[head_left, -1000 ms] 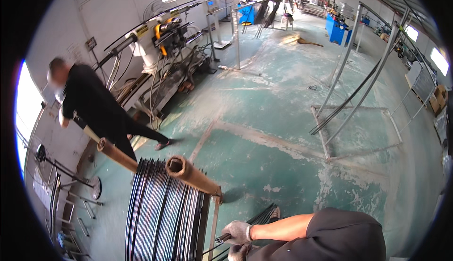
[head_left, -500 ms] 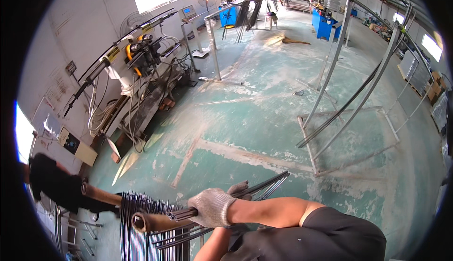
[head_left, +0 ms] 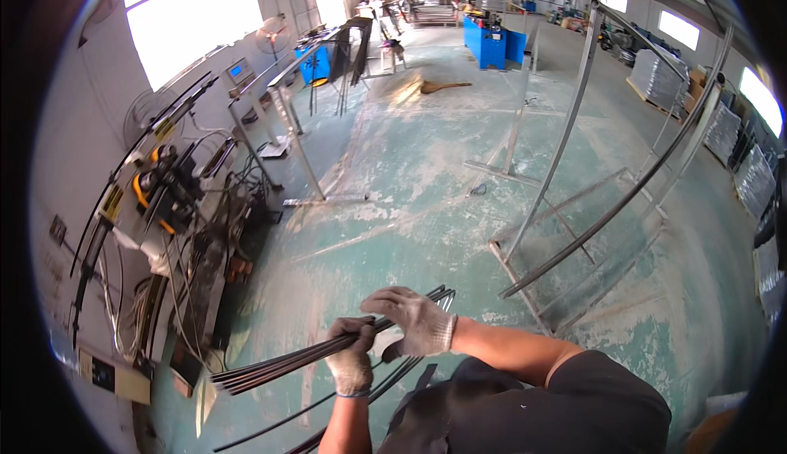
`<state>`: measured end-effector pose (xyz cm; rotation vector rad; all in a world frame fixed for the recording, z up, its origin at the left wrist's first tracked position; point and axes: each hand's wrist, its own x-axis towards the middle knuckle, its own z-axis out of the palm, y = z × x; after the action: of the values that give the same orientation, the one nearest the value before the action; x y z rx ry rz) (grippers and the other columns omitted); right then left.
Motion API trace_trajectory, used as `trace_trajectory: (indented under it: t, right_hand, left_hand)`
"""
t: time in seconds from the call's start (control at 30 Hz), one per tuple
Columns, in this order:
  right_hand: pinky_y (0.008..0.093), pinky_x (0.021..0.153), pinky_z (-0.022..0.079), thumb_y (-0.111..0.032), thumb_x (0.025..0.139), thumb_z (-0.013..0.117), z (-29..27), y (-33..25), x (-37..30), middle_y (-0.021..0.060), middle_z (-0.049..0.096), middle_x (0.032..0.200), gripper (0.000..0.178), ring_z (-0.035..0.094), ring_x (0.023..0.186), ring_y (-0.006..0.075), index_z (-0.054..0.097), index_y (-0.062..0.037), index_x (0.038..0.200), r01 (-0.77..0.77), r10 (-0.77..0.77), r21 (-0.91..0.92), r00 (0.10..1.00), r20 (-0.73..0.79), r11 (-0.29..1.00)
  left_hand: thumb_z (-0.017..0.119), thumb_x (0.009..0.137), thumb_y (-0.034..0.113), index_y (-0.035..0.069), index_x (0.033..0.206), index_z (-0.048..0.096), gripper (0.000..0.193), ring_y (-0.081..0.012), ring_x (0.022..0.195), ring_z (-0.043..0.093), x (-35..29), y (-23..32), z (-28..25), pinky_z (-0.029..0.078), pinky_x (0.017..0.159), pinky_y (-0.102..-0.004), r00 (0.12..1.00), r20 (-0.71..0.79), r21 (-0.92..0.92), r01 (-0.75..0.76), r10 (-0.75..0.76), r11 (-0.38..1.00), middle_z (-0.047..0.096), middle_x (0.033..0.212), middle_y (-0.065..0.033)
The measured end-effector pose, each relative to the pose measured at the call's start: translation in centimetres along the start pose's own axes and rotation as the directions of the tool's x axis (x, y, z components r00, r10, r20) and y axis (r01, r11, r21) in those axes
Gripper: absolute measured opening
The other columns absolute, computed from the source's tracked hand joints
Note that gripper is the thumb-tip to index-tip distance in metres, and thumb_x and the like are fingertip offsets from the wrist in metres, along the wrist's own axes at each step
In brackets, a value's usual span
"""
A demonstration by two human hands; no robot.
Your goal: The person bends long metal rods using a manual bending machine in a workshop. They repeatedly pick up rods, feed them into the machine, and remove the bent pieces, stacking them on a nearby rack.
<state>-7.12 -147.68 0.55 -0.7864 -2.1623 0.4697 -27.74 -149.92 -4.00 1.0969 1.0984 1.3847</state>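
Observation:
A bundle of thin dark metal rods [head_left: 283, 365] slants up across the front of my body, its near ends fanned slightly at the lower left. My left hand [head_left: 351, 361], in a grey knit glove, is closed round the bundle near its middle. Just to the right, my gloved right hand [head_left: 416, 320] lies over the rods with fingers stretched and thumb apart. Beyond it the rod ends show bright, narrow outlines. More dark rods [head_left: 379, 392] hang lower, below my hands and beside my body; what supports them is hidden.
A machine with cables [head_left: 164, 196] stands along the left wall. A grey metal frame [head_left: 566, 130] with long dark bars [head_left: 607, 237] across it stands on the right. Farther off are another metal stand [head_left: 297, 142], a blue cabinet [head_left: 485, 42] and wrapped stacks [head_left: 658, 77].
The view has swung right, and the rack of hanging rods at lower left has gone out of sight. My left hand now shows round the bundle; my right hand's fingers have straightened.

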Motion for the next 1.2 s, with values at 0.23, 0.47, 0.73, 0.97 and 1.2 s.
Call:
trace_trajectory:
  t: [0.23, 0.47, 0.73, 0.97, 1.2]
  right_hand:
    - [0.0442, 0.097, 0.059, -0.014, 0.078, 0.085, 3.3, 32.1, 3.8, 0.0113, 0.078, 0.11, 0.043, 0.075, 0.106, 0.033, 0.077, -0.0142, 0.12, -0.432, 0.429, 0.028, 0.881, -0.198, 0.901]
    - [0.0369, 0.083, 0.061, -0.004, 0.08, 0.077, -6.8, 54.3, 14.1, 0.0128, 0.078, 0.092, 0.023, 0.077, 0.088, 0.0258, 0.078, -0.0094, 0.102, -0.55, 0.513, -0.116, 0.823, -0.244, 0.827]
    - [0.0323, 0.072, 0.063, 0.008, 0.079, 0.084, -18.3, 69.6, 39.4, 0.0036, 0.076, 0.086, 0.022, 0.074, 0.081, 0.0138, 0.075, -0.0035, 0.096, -0.413, 0.646, 0.693, 0.757, -0.099, 0.59]
    - [0.0286, 0.054, 0.052, -0.003, 0.078, 0.09, -19.7, 75.4, 65.5, 0.0021, 0.07, 0.076, 0.029, 0.064, 0.059, 0.011, 0.075, -0.0027, 0.103, -0.483, 0.557, 0.455, 0.83, -0.035, 0.748]
    - [0.0317, 0.064, 0.057, -0.025, 0.077, 0.101, -18.8, 79.1, 90.2, 0.0031, 0.075, 0.083, 0.043, 0.067, 0.068, 0.0113, 0.076, -0.0053, 0.106, -0.375, 0.373, -0.082, 0.927, -0.042, 0.923]
  left_hand:
    - [0.068, 0.097, -0.005, 0.001, 0.09, 0.06, 0.012, -0.0341, 0.1, 0.075, 20.8, 7.1, 2.9, 0.061, 0.097, -0.0485, 0.977, 0.063, -0.07, -0.198, 0.202, 0.978, 0.072, 0.095, -0.0157]
    - [0.081, 0.102, 0.039, 0.003, 0.1, 0.056, 0.044, -0.0333, 0.094, 0.072, 41.6, 9.3, 0.6, 0.063, 0.084, -0.0483, 0.967, -0.101, -0.119, -0.247, 0.236, 0.962, 0.062, 0.092, -0.0108]
    - [0.079, 0.102, 0.037, 0.005, 0.099, 0.069, 0.034, -0.0332, 0.108, 0.067, 61.3, 6.3, -9.2, 0.058, 0.094, -0.0575, 0.964, -0.253, -0.571, -0.215, 0.079, 0.792, 0.07, 0.099, -0.0079]
    - [0.07, 0.107, 0.026, 0.006, 0.1, 0.072, 0.022, -0.0337, 0.107, 0.07, 83.0, -2.1, -19.6, 0.057, 0.099, -0.0558, 0.937, -0.35, -0.719, -0.282, 0.02, 0.636, 0.075, 0.099, -0.0105]
    - [0.069, 0.105, 0.025, -0.001, 0.112, 0.072, 0.028, -0.0369, 0.099, 0.075, 106.2, -6.6, -24.9, 0.064, 0.09, -0.0524, 0.849, -0.391, -0.898, -0.267, -0.356, 0.35, 0.079, 0.106, -0.0178]
